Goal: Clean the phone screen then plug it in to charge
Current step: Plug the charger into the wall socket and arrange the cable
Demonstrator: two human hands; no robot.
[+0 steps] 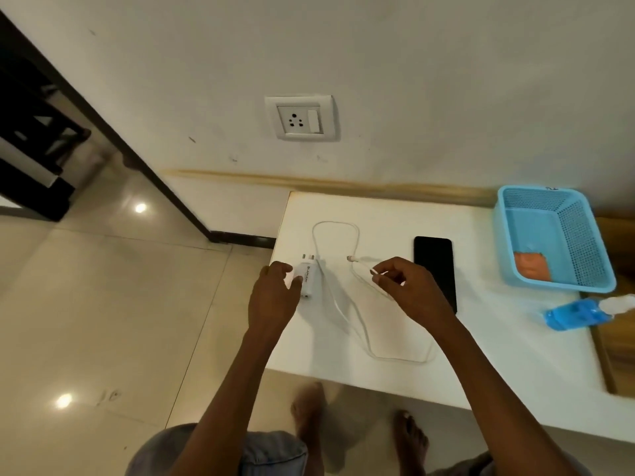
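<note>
A black phone lies screen up on the white table. To its left a white charger adapter lies near the table's left edge, and my left hand grips its side. A white cable loops across the table. My right hand pinches the cable near one connector end, just left of the phone. The other connector tip lies free on the table. An orange cloth sits in the blue basket.
A wall socket with a switch is set in the wall above the table. A blue spray bottle lies at the table's right edge. Tiled floor and a dark door frame are to the left. My bare feet show below the table.
</note>
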